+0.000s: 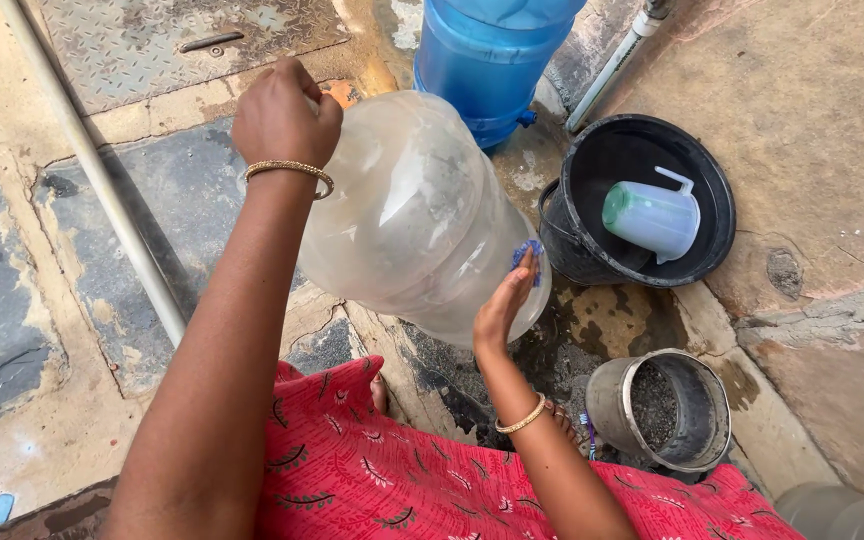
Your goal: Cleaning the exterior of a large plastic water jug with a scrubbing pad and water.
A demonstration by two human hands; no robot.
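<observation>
Outdoor concrete ground (832, 120), wet and stained at frame centre, with a metal hatch plate (172, 40) at upper left and a grey pipe (102, 180) running diagonally down the left side. We see a large clear water jug (412, 210) lying tilted on its side in the middle of the frame. Our left hand (282, 115) is closed over the jug's upper-left end, gold bangle on the wrist. Our right hand (504, 305) presses a small blue scrub pad (528, 258) against the jug's lower-right side, fingers curled on the pad. A blue water jug (487, 55) stands just behind the clear one at top centre. Right of centre sits a black bucket (642, 150) holding a pale green plastic pitcher (652, 215). A steel pot (662, 410) with dark gritty contents stands at lower right, near our right forearm. Red patterned cloth (402, 480) fills the bottom centre.
</observation>
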